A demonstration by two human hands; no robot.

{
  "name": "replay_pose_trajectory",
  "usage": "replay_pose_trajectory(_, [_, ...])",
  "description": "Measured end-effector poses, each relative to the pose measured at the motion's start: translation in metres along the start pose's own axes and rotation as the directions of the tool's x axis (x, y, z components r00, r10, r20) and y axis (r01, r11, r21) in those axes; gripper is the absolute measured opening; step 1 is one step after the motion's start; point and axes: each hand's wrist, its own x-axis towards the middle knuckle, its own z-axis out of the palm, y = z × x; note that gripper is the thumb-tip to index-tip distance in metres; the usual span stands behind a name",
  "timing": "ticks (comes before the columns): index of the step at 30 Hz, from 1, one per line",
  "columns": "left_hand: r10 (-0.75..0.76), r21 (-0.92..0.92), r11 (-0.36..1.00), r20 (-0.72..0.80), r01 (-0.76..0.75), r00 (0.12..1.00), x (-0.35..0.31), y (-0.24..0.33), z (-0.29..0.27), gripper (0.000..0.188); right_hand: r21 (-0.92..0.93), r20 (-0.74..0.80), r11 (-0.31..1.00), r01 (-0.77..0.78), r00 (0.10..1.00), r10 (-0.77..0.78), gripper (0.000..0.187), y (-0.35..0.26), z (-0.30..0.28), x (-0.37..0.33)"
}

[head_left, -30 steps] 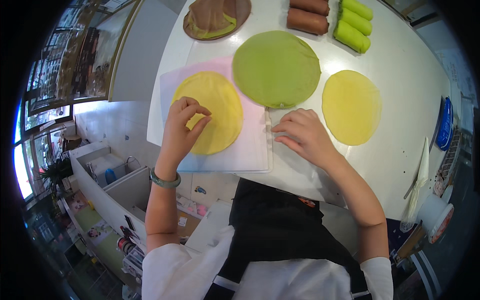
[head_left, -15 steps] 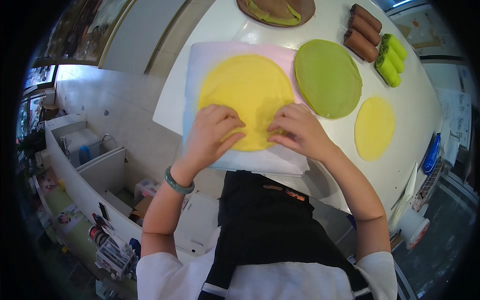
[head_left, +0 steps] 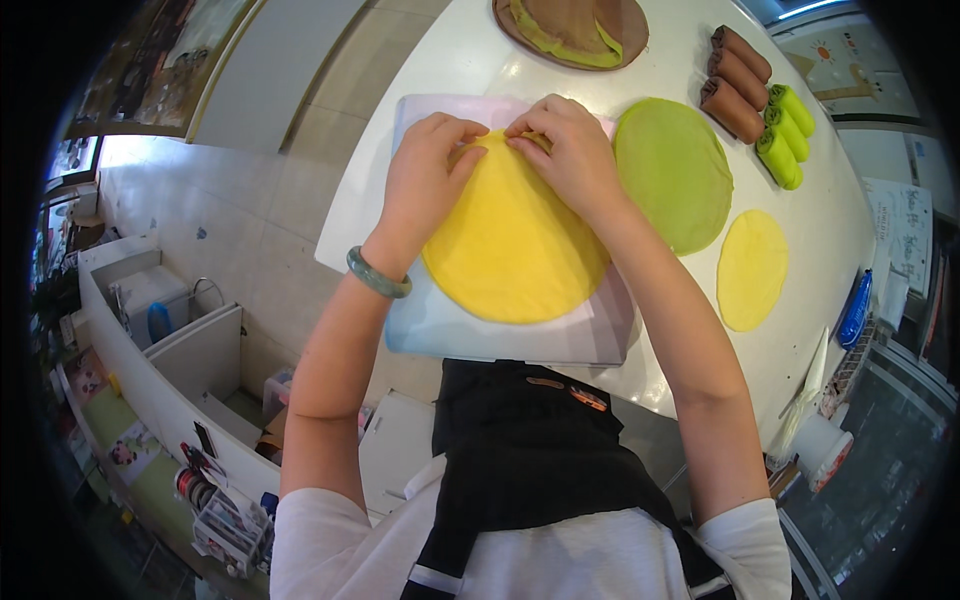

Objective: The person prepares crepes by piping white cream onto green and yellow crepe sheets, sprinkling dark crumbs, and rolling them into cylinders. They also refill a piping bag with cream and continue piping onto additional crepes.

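A round, thin yellow crepe (head_left: 510,255) lies over a pastel pink-and-blue sheet (head_left: 455,343) on the white table. At its far edge, my left hand (head_left: 437,170) and my right hand (head_left: 565,145) sit close together, thumbs and fingertips pinching the crepe. That edge is drawn in between them, and soft creases run from it toward the near side. Part of the far rim is hidden behind my fingers. Just right of my right hand lies a flat green crepe (head_left: 675,175).
A smaller yellow round (head_left: 753,270) lies further right on the table (head_left: 690,300). Brown rolls (head_left: 735,85) and green rolls (head_left: 785,138) are grouped at the far right. A brown round with a green piece on it (head_left: 575,30) lies at the far edge.
Both hands have moved from the near part of the yellow crepe to its far edge and come closer together. They now grip that edge, and the crepe has creased.
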Motion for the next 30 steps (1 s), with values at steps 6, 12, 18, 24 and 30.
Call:
replay_pose_trajectory(6, [0.249,0.1,0.964,-0.026,-0.245,0.968,0.009,-0.001,-0.002,0.013,-0.004,-0.091,0.986,0.168,0.982,-0.168,0.009,-0.001,-0.004,-0.003])
replay_pose_trajectory(12, [0.299,0.056,0.949,0.149,-0.31,0.942,-0.011,0.03,-0.016,0.013,0.066,-0.004,0.98,0.19,0.982,-0.19,0.014,-0.005,-0.026,-0.02])
replay_pose_trajectory(18, [0.315,0.104,0.935,0.192,-0.338,0.929,-0.023,0.016,-0.032,0.014,0.192,0.265,0.958,0.211,0.929,-0.258,0.021,-0.006,-0.056,-0.034])
replay_pose_trajectory(24, [0.264,-0.091,0.964,0.211,-0.25,0.941,-0.054,0.026,-0.046,0.012,0.481,0.165,0.877,-0.005,0.983,-0.084,0.015,-0.004,-0.066,-0.065])
replay_pose_trajectory(30, [0.341,-0.19,0.939,0.397,-0.288,0.852,-0.101,0.09,-0.071,0.017,0.435,0.24,0.9,0.004,0.963,-0.12,0.018,-0.054,-0.141,-0.138])
